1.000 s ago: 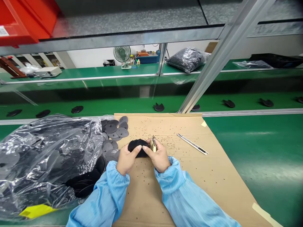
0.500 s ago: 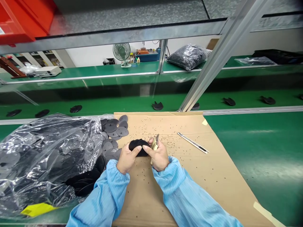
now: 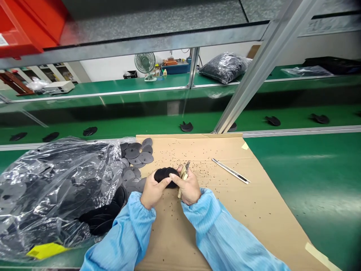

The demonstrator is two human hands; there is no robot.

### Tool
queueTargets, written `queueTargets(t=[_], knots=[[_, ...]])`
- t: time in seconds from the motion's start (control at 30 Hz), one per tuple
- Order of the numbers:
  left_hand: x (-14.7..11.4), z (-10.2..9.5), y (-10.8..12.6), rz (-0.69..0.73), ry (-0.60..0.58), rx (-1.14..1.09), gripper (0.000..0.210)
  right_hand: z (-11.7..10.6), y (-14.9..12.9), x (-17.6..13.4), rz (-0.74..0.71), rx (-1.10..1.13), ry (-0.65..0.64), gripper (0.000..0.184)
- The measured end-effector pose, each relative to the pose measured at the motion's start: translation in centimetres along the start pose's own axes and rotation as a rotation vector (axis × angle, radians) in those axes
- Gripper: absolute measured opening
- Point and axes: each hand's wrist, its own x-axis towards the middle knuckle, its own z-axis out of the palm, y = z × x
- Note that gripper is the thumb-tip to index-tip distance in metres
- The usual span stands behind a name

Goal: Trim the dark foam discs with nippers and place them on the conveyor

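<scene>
Since a second ago, we see the pliers (image 3: pixel 184 175) tip from nearly upright to a lean to the right, and the left hand's (image 3: pixel 152 192) thumb slide lower on the stack (image 3: pixel 165 175) of black discs.

The green desk (image 3: pixel 316 169) carries a sheet of cardboard (image 3: pixel 220 218), with a clear plastic bag (image 3: pixel 64 180) of dark discs at its left. Both our hands are over the cardboard near its middle, with the stack between them. Our left fingers are clamped on the stack's left end. Our right hand (image 3: pixel 191 188) sets its thumb on the stack's right end, its fingers clasped about the pliers, whose metal tip points away from us.

Loose discs (image 3: pixel 145 157) overlap between the bag and the cardboard's far left part. A thin white-and-black stick (image 3: pixel 231 171) lies slantwise on the cardboard, to the right of our hands. Smallest are the dark specks (image 3: pixel 202 174) scattered over the cardboard, thickest just beyond our right hand.
</scene>
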Motion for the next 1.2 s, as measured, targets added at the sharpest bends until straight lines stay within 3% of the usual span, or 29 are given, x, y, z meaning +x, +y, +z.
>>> queueTargets(t=[0.1,0.23,0.43,0.7,0.9,1.07,1.2], knots=[[0.0,0.3,0.0,-0.039,0.000,-0.140,0.032,0.1,-0.2,0.0,0.009,0.039,0.003,0.044],[0.0,0.6,0.4,-0.097,0.006,-0.307,0.030,-0.1,-0.3,0.1,-0.040,-0.097,-0.013,0.040],[0.6,-0.1,1.2,-0.308,0.015,-0.502,0.038,-0.5,-0.8,-0.7,-0.283,-0.228,-0.264,0.023],[0.2,0.0,1.6,-0.423,-0.106,-0.523,0.038,-0.2,-1.3,-1.5,-0.542,-0.519,-0.132,0.010],[-0.2,-0.2,1.4,-0.437,-0.159,-0.531,0.040,-0.4,-1.3,-1.6,-0.719,-0.560,-0.149,0.006],[-0.1,-0.1,1.3,-0.431,-0.125,-0.536,0.039,-0.3,-1.1,-1.7,-0.692,-0.555,-0.161,0.005],[0.0,0.5,1.9,-0.373,0.041,-0.521,0.036,-0.5,-0.6,-0.9,-0.544,-0.439,-0.103,0.007]])
